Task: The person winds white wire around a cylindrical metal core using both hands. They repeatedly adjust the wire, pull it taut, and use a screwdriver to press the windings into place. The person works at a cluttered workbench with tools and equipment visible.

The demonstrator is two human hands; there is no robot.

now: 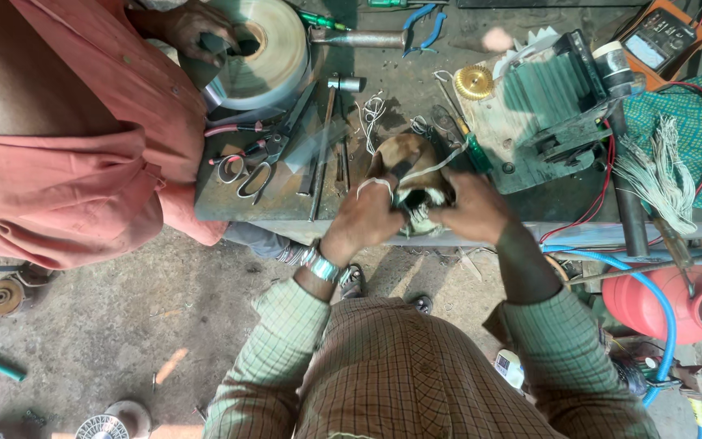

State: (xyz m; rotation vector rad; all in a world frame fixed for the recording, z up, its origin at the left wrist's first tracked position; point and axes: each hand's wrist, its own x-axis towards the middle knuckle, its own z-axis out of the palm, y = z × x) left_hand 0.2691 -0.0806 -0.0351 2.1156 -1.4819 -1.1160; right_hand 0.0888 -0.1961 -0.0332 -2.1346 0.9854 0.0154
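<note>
Checked shirt sleeves (286, 341) fill the lower frame, nearest the camera, and lead up to both hands at the near edge of the worktop (286, 207).

The left hand (367, 218) and right hand (469, 207) are both closed around a round brown wound part (406, 158), from the left and the right. The part sits at the near edge, roughly at mid-length, partly overhanging it. A white cord (428, 167) runs across its top. The lower half of the part is hidden behind the fingers, and its detail is blurred.

Open room: a bare strip of worktop lies just left of the left hand. Beyond it lie scissors (245, 175) and rods (322, 146). To the right, a green winding machine (542, 102) stands near the part, leaving little clearance.

At the far left corner, another person's hand (197, 32) rests on a large roll of tape (262, 53). That person's orange shirt (67, 130) covers the left end of the worktop. A red jug (668, 305) stands below the right end, cut off by a blue hose (643, 276).
</note>
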